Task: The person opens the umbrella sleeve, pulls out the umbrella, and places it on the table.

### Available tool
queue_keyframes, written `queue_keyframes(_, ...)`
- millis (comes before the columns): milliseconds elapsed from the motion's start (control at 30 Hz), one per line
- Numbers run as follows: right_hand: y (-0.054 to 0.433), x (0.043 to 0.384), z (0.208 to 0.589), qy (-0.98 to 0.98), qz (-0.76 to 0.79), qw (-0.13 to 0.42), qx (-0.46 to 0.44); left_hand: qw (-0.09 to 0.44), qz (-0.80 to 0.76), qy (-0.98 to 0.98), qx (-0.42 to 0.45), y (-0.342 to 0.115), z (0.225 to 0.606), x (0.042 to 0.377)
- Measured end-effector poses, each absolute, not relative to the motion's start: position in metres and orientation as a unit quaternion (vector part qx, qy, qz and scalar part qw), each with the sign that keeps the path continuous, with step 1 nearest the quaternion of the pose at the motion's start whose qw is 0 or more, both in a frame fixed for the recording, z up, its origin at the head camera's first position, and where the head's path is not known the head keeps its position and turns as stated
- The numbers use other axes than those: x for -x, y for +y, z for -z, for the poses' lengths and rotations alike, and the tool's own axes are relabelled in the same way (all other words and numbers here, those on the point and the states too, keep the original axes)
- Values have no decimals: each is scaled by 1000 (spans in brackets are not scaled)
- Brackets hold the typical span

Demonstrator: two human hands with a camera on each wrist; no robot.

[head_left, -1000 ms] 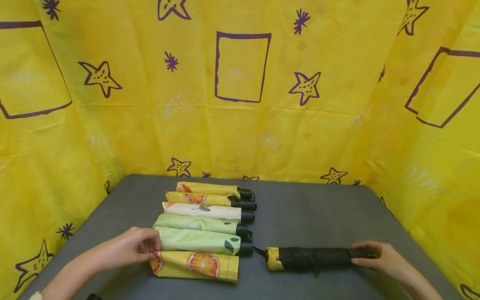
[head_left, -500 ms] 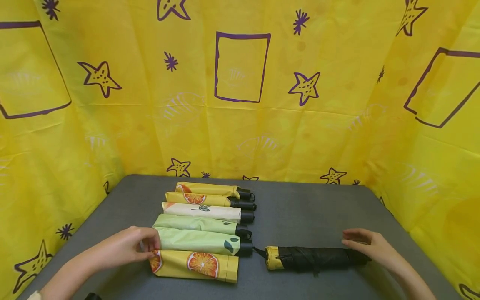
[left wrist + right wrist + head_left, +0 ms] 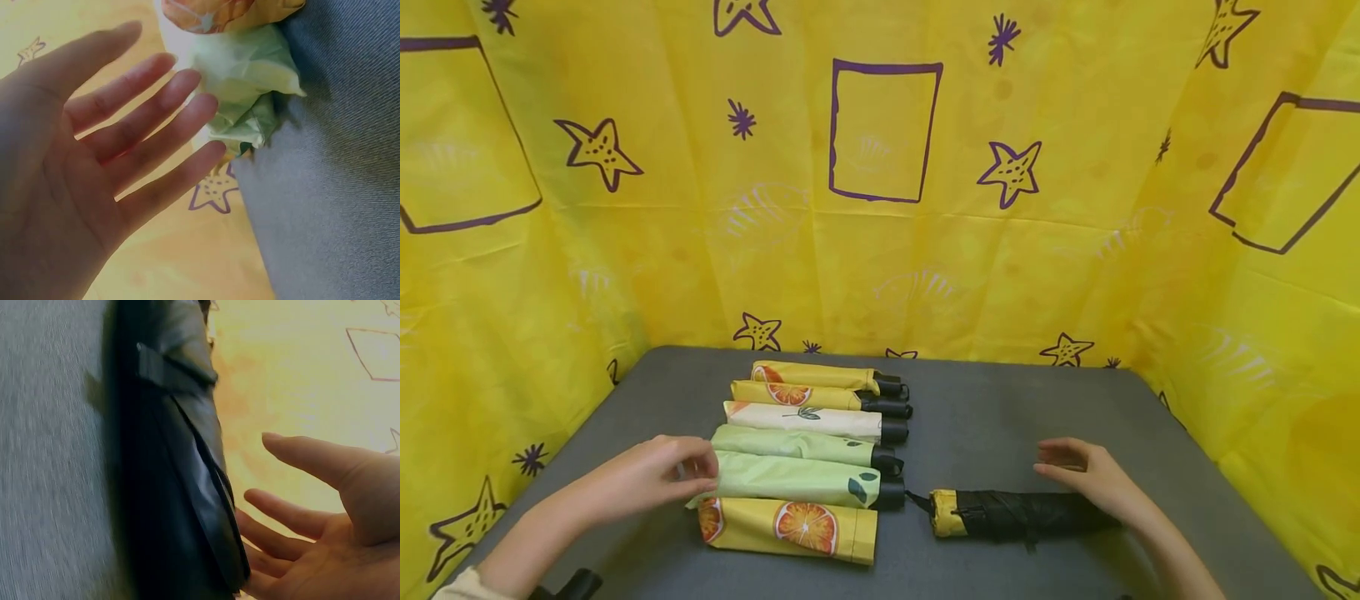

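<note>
My left hand (image 3: 681, 473), fingers relaxed, hovers at the left end of a light green umbrella (image 3: 797, 481) in its cover. In the left wrist view its fingers (image 3: 165, 128) are spread and hold nothing. Just in front lies a flat yellow umbrella cover (image 3: 752, 533) printed with orange slices, no handle showing in it. My right hand (image 3: 1086, 475) is raised over the right part of a folded black umbrella (image 3: 1007, 512) with a yellow end and a wrist strap. The right wrist view shows this hand's fingers (image 3: 287, 509) apart and holding nothing; the hand and wrist hide the umbrella's right end.
Behind the near green umbrella lie another green umbrella (image 3: 790, 443), a cream one (image 3: 842, 427) and two yellow ones, the nearer yellow umbrella (image 3: 827, 399) showing an orange slice. Their black handles point right. Yellow patterned cloth (image 3: 880, 275) encloses the grey table (image 3: 1000, 425).
My left hand has let go of the yellow cover's left end and risen slightly. The right hand has left the black umbrella's right end and moved up and left over it.
</note>
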State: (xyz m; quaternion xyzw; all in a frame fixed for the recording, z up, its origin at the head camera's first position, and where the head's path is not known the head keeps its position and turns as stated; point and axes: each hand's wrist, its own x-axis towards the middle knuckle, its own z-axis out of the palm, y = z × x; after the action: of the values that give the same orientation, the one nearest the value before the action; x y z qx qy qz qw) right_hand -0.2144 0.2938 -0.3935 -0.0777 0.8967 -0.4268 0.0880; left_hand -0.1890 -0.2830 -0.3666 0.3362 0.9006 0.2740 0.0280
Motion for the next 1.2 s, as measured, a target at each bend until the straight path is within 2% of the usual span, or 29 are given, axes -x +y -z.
queue_keyframes(267,266,221,402,892,433,85,97,-38,-207,919,-333,-285,367,198)
queue_keyframes(433,249,227,407,889,436,73,120,-54,-175,928,-324,-284,368,203)
queue_keyframes(800,215,235,417,870,451,76,184,-3,-223,912,-344,-282,372,211)
queue_keyframes(1200,179,236,422,852,464,99,223,-13,-234,898,-372,-283,376,217)
